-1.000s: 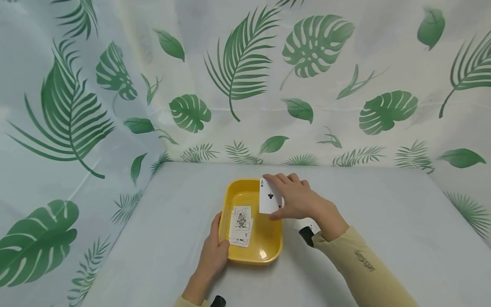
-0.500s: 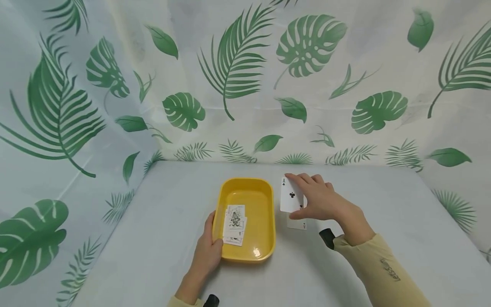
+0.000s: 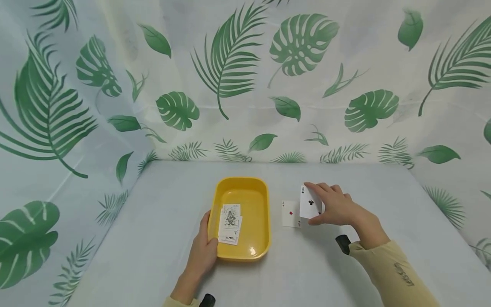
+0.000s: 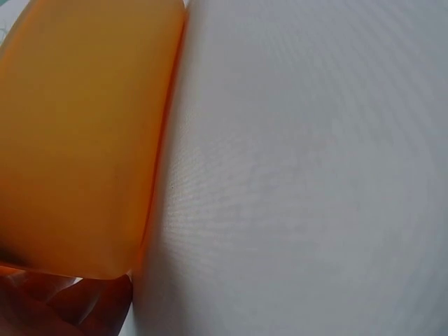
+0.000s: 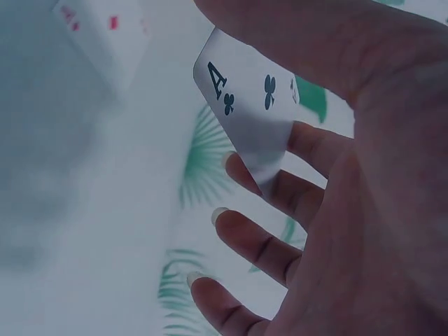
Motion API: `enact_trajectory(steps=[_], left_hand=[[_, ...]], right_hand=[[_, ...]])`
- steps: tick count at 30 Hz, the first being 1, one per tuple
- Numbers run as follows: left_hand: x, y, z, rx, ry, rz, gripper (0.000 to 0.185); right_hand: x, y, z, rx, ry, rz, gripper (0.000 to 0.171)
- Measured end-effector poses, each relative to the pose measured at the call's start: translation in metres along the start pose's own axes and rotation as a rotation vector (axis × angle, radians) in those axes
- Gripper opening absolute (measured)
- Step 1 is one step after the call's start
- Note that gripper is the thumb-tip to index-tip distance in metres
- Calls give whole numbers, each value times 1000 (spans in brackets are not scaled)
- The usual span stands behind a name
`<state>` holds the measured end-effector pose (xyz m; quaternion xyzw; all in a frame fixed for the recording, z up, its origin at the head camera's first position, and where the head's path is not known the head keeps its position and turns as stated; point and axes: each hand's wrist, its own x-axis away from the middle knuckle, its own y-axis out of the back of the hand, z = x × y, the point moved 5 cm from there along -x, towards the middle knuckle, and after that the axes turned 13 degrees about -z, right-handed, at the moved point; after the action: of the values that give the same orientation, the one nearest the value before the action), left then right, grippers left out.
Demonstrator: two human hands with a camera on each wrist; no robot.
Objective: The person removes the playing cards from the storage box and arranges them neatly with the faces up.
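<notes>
My right hand [image 3: 335,207] holds an ace of clubs [image 3: 310,203] between thumb and fingers, just above the table. In the right wrist view the ace of clubs [image 5: 255,98] is pinched at its ends, and the other fingers stay apart from it. Left of it an ace of diamonds [image 3: 290,213] lies face up on the table. A yellow tray [image 3: 256,215] stands further left, with a joker [image 3: 231,216] and other partly overlapped cards inside. My left hand [image 3: 202,247] grips the tray's left side, thumb at the rim; its fingers are partly hidden in the left wrist view.
The white cloth-covered table [image 3: 161,204] extends around the tray and cards. A white curtain with green leaf prints [image 3: 230,51] hangs behind the table and along both sides.
My right hand has carried the ace of clubs from over the tray to the right, past the ace of diamonds, which now shows fully. My left hand keeps its grip on the tray.
</notes>
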<state>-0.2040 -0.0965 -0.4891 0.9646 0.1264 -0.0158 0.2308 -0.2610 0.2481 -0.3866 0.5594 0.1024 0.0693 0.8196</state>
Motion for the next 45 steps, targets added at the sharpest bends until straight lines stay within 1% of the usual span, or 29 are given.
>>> enact_trajectory(steps=[3, 9, 19, 28, 34, 38, 45], left_hand=[[-1, 2, 1, 1, -2, -9, 79], [0, 6, 1, -3, 5, -6, 79], [0, 5, -2, -15, 6, -6, 79], [0, 2, -3, -17, 2, -1, 78], [0, 1, -3, -26, 2, 3, 78], [0, 1, -3, -23, 1, 7, 77], [-1, 1, -3, -27, 0, 4, 78]], right_hand=[[1, -6, -12, -10, -5, 10, 97], [2, -22, -36, -1, -60, 57, 98], [6, -34, -56, -5, -78, 77, 100], [8, -37, -64, 28, -85, 76, 98], [7, -44, -69, 33, -128, 116, 99], [6, -49, -72, 43, -128, 140, 98], [3, -52, -73, 77, -124, 150, 101]])
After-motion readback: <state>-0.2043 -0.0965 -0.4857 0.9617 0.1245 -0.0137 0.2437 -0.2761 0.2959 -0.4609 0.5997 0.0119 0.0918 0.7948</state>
